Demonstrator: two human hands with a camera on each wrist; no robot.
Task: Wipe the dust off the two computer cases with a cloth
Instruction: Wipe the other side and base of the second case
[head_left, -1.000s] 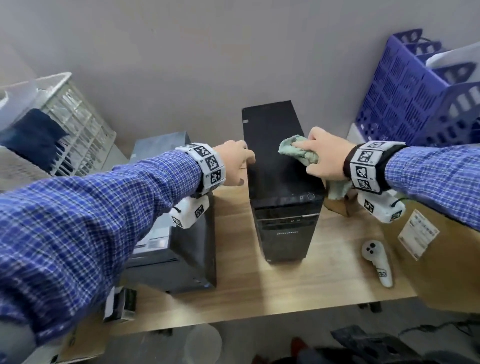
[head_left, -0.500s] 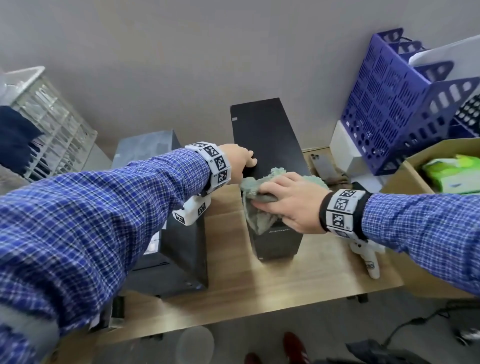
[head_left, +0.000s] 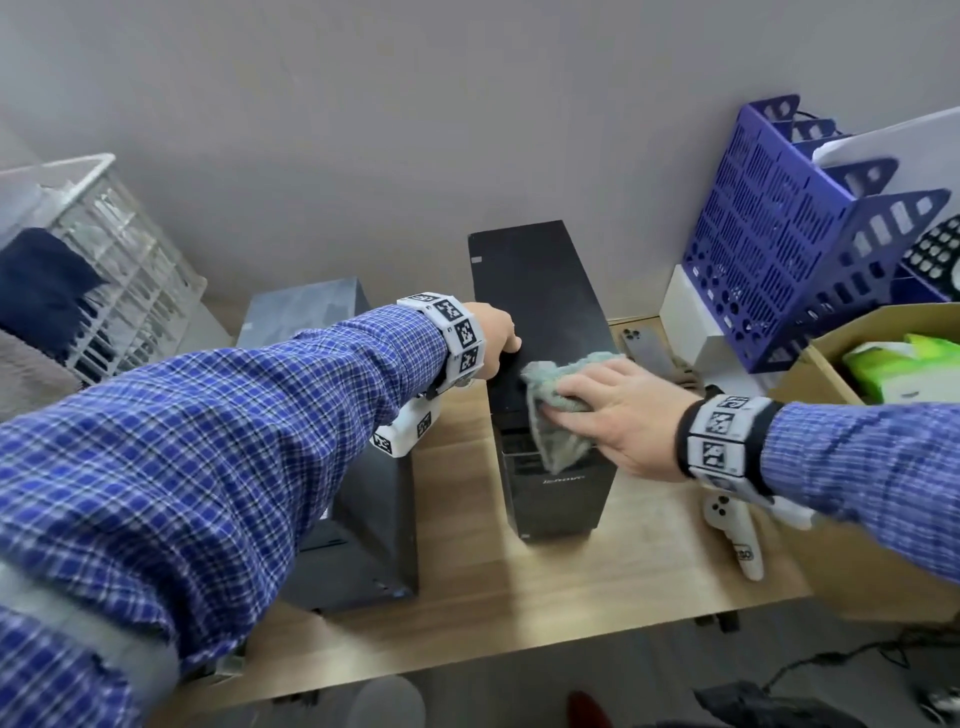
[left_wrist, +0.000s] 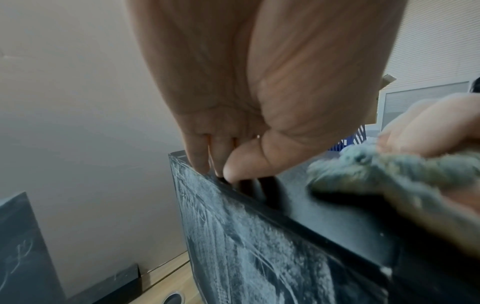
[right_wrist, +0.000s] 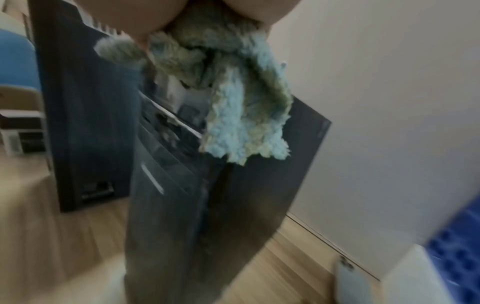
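Observation:
Two computer cases stand on the wooden table. The right one is a black tower; its left side panel is streaked with dust. The left case has a dusty grey top. My left hand holds the tower's top left edge, with fingers and thumb meeting there. My right hand grips a fluffy blue-green cloth and presses it on the tower's top near the front. A loose end of the cloth hangs over the front panel.
A purple file rack stands at the back right, with an open cardboard box in front of it. A white controller and a phone lie right of the tower. A white wire basket sits far left. The wall is close behind.
My right hand has swept the cloth from the tower's right top edge toward the front, and the cloth now drapes over the front panel. My left hand has stayed on the top left edge.

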